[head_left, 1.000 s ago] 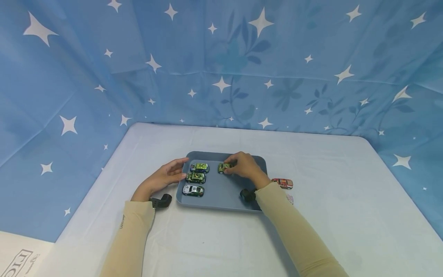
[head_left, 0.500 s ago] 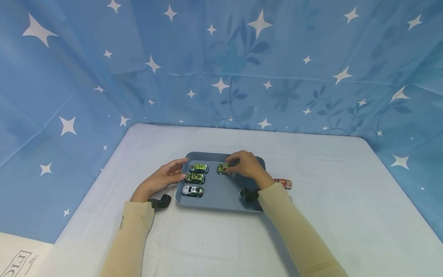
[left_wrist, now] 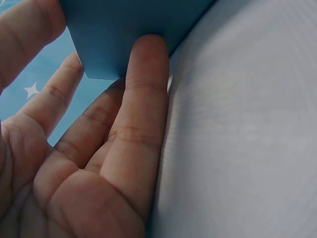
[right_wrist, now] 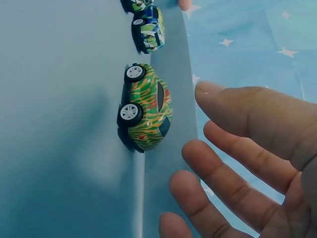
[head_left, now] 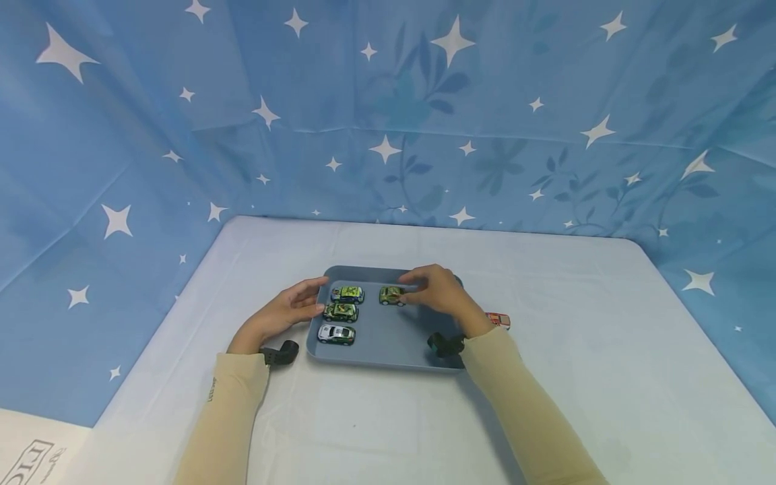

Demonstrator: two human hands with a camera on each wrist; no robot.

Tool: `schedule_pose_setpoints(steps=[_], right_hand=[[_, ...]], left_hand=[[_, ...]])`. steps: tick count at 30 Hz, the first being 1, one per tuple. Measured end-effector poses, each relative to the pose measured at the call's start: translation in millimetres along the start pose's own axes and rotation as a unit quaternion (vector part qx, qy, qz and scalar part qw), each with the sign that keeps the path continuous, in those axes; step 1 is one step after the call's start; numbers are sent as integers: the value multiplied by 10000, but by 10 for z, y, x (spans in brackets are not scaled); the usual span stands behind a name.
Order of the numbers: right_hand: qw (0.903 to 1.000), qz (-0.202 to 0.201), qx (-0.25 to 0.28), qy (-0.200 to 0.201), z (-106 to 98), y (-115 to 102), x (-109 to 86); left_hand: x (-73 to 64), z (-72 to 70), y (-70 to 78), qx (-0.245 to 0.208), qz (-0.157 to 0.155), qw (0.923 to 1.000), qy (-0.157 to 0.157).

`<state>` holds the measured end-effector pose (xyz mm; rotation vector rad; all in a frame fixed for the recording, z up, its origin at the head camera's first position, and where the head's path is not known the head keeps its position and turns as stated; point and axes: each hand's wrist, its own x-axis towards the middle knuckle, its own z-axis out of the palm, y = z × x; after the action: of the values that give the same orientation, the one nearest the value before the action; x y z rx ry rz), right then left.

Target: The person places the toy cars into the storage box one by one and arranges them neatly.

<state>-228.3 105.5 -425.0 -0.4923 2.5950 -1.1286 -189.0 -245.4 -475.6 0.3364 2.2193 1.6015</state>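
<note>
A blue-grey tray carries several toy cars. Along its left part stand a blue-and-yellow toy car, a green camouflage toy car and a white toy car. My left hand rests straight fingers against the tray's left side; its fingertips meet the wall in the left wrist view. Toward the tray's far middle is a green-and-orange striped toy car, upright on its wheels. Beside it my right hand has its fingers spread and holds nothing; a gap separates them from the car in the right wrist view.
A red toy car sits on the white tablecloth right of the tray, partly behind the right wrist. A blue star-patterned curtain rises behind the table. Black wrist cameras are strapped to both wrists.
My right hand has let go of the striped toy car and drawn a little to the right. The car stays in its place; my left hand has kept its place at the tray.
</note>
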Motion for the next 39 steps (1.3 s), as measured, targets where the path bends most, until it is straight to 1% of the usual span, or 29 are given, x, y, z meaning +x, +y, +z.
schedule_pose_setpoints(steps=[11,18,22,28,33,39], right_hand=[[9973,-252,652,-238,-105,121,-114],[9932,-122,1045,-494,-164,194,-187],[9888,-104,1331,-662,-195,237,-236],[9795,-289,1802,-856,-254,312,-314],[9751,-325,1993,-913,-319,376,-355],[9736,-383,2032,-966,-366,407,-383]], left_hand=[[-7,-7,6,17,-11,10000,7],[-6,-5,21,13,-17,10000,1],[-2,-3,21,24,-10,10000,-19],[3,-3,15,48,24,10000,-36],[4,-4,10,42,55,10000,-48],[-6,-2,5,10,66,10000,-46]])
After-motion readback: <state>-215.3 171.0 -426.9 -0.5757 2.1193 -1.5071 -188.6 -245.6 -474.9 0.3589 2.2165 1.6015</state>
